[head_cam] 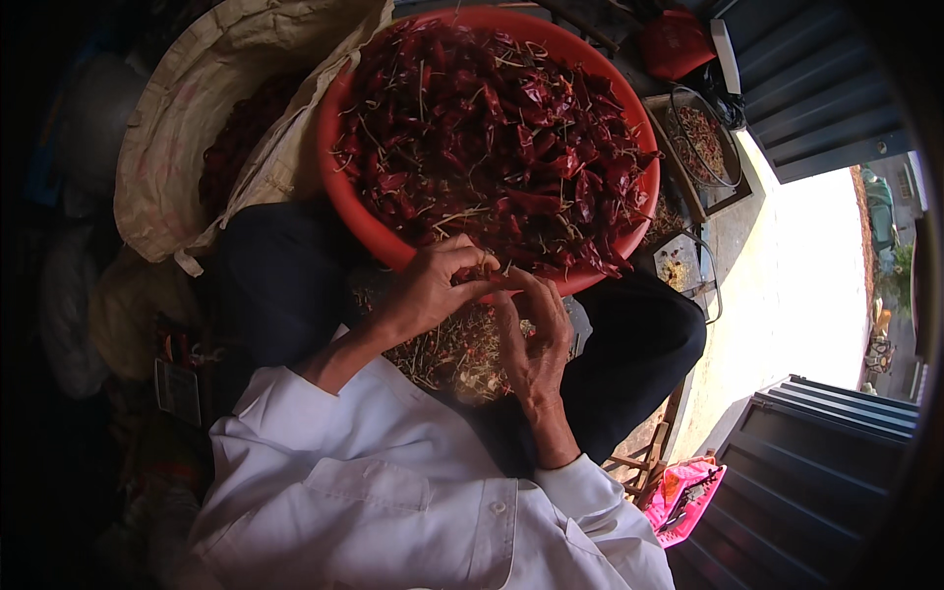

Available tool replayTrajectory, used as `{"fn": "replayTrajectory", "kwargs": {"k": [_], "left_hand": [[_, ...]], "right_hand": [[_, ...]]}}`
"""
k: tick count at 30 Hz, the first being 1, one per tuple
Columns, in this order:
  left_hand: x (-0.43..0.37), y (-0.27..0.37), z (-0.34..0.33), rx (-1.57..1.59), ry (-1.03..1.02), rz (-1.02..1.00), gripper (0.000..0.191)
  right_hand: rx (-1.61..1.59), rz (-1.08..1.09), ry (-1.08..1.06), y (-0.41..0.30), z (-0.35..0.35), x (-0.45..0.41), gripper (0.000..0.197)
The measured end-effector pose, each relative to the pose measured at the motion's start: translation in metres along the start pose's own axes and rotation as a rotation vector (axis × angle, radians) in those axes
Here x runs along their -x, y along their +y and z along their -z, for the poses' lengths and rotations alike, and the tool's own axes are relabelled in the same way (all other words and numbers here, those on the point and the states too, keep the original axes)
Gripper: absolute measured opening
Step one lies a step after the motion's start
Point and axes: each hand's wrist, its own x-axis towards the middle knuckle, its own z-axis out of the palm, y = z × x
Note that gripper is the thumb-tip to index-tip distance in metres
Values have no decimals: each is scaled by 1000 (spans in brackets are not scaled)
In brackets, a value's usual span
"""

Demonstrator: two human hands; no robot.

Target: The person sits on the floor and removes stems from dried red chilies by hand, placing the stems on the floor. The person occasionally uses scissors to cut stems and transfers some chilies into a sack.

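Note:
Before me is a wide red plastic tub point(380, 247), heaped with dried red chillies point(472, 125), many with pale stems. Both hands meet just over the tub's near rim. Between the fingertips of my left hand point(428, 287) is a dried chilli point(472, 274), partly covered by the fingers. My right hand point(537, 335) comes in from the other side, thumb and forefinger touching or nearly touching at the chilli. Whether those fingertips pinch part of it is hidden. Below the hands, between my knees, lies a heap of stems and chilli scraps point(461, 354).
An open woven sack point(166, 140) with more chillies leans at the tub's left. To the right are a wooden tray point(678, 158) with a wire-rimmed container of scraps point(700, 140) and a metal dustpan-like scoop point(682, 269). A pink plastic basket point(686, 509) sits beside a corrugated metal door point(804, 472).

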Motion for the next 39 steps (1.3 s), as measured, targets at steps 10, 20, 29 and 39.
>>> {"fn": "replayTrajectory", "kwargs": {"k": [10, 20, 29, 39], "left_hand": [[6, -2, -12, -102, -34, -244, 37], [4, 7, -2, 38, -242, -167, 39], [6, 3, -9, -42, -160, -218, 28], [4, 3, -6, 38, -202, -234, 20]], "right_hand": [[143, 235, -31, 15, 6, -3, 20], [234, 420, -21, 9, 15, 1, 21], [240, 394, 1, 17, 9, 3, 19], [-412, -471, -17, -1, 12, 9, 17]]}}
